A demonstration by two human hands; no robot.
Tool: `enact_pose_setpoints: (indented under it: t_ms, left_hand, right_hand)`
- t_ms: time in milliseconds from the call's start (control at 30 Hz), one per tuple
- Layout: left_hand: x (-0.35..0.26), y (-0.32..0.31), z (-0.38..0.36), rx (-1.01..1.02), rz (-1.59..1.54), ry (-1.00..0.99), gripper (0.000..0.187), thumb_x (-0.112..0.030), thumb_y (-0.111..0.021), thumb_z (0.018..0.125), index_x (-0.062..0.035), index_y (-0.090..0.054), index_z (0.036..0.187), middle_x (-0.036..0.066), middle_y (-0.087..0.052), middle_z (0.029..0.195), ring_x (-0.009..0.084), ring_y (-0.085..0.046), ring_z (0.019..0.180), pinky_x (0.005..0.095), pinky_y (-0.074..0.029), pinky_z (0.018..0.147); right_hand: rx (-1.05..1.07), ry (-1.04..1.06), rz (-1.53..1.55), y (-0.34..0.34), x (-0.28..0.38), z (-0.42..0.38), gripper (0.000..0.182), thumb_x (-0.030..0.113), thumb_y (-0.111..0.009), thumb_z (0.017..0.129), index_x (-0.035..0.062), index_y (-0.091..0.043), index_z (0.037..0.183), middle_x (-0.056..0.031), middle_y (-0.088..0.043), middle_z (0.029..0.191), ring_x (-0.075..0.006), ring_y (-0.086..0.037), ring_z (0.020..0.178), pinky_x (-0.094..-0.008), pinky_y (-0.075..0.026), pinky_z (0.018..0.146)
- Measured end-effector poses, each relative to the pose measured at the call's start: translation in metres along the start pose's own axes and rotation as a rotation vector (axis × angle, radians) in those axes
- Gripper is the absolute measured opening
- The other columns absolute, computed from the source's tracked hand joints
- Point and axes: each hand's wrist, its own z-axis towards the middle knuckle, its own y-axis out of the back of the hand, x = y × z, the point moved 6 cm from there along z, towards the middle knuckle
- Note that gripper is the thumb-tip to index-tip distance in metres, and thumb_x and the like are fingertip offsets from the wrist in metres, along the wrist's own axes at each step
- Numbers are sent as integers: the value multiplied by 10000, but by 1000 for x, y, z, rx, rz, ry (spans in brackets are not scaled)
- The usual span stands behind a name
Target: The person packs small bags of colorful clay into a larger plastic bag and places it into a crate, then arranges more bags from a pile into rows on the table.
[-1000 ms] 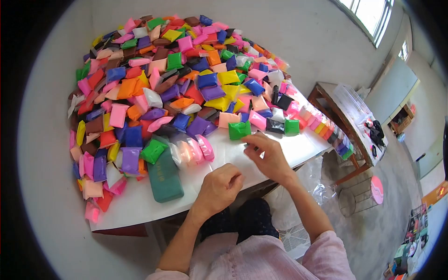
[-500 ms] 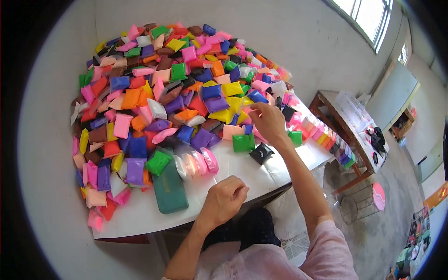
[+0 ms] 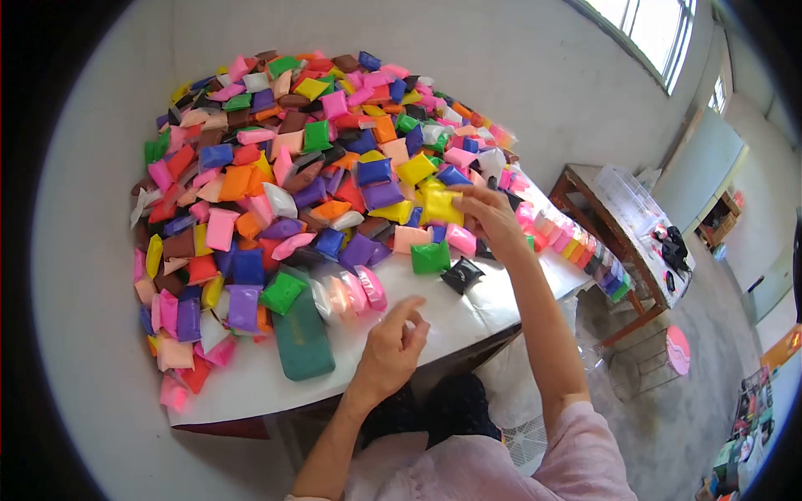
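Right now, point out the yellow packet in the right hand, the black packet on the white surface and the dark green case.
Yellow packet (image 3: 440,207): head view, middle of its face.
Black packet (image 3: 462,275): head view, middle of its top.
Dark green case (image 3: 304,344): head view, bare part of its top.

A bare strip of white table (image 3: 510,299) runs along the near edge, open between the green case (image 3: 303,342) and the row of small packets (image 3: 589,250) at the right. The black packet (image 3: 462,275) juts into it. Beyond, the heaped packets (image 3: 243,302) bar a low pass towards the wall. Clearance beneath the right hand (image 3: 489,219) is hard to judge.
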Motion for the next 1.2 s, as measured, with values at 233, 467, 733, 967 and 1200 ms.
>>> enact_pose_setpoints:
  t_ms: [233,467,733,967,1200]
  left_hand:
    - [2,1,-7,-70,-2,-64,330,-93,-582,979,-2,-542,1293,41,-621,979,78,-490,671,241,-418,605]
    - [-4,5,-22,-143,311,-228,98,-90,-640,912,-5,-641,961,116,-565,797,238,-551,639,346,-437,595]
    - [-11,-3,-29,-205,603,-294,70,-62,-659,854,-27,-618,899,112,-549,777,314,-587,656,416,-450,567]
    - [-18,-7,-31,-155,648,-371,85,-61,-674,833,-37,-604,875,99,-520,750,299,-548,595,412,-435,551]
    - [-15,-7,-36,-160,610,-470,111,-38,-708,786,-32,-598,801,98,-502,697,286,-519,581,398,-408,538]
  right_hand:
    - [534,-296,105,-34,-21,-84,253,124,-780,818,48,-674,1035,39,-639,780,1,-518,626,-161,-340,501]
    - [560,-182,-291,-49,-36,-94,345,175,-805,794,26,-661,1070,12,-632,784,-69,-560,681,-226,-431,607]
    - [33,286,-834,-51,-3,-179,214,194,-756,809,54,-663,941,-95,-629,879,-287,-642,695,-387,-509,615]
    - [-177,387,-698,-66,-22,-203,154,145,-742,816,61,-616,847,-83,-560,779,-263,-614,622,-374,-480,547]
    - [-171,452,-731,-66,-19,-199,152,71,-728,779,46,-577,783,-83,-537,722,-255,-586,582,-348,-453,510]
